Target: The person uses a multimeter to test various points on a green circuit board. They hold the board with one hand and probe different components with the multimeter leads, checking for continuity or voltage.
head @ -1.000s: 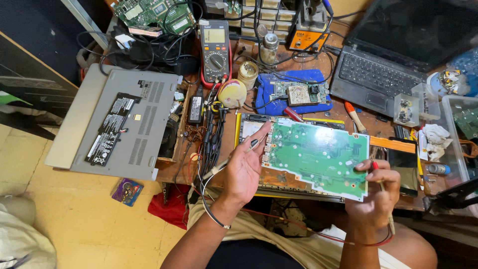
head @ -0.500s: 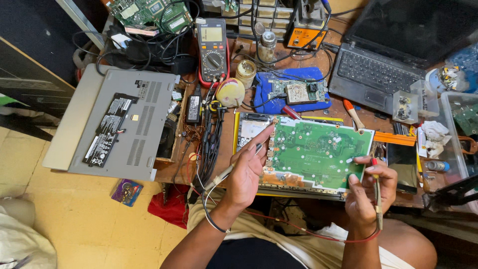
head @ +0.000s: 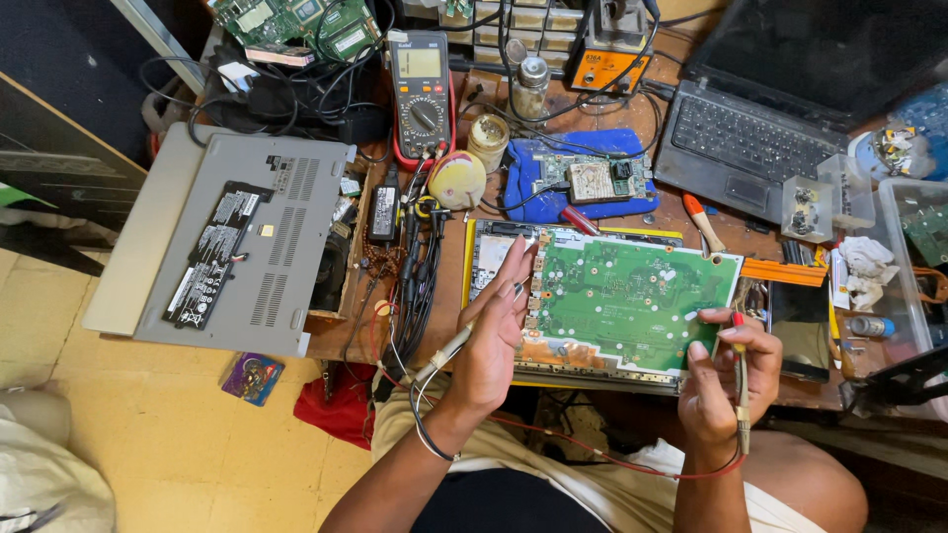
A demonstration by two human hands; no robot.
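Head view: green circuit board lies flat on the bench, multimeter behind it. Right hand pinches the red probe at the board's right edge. Left hand mostly open, a thin pale probe tucked under it. Probing looks underway, not finished.
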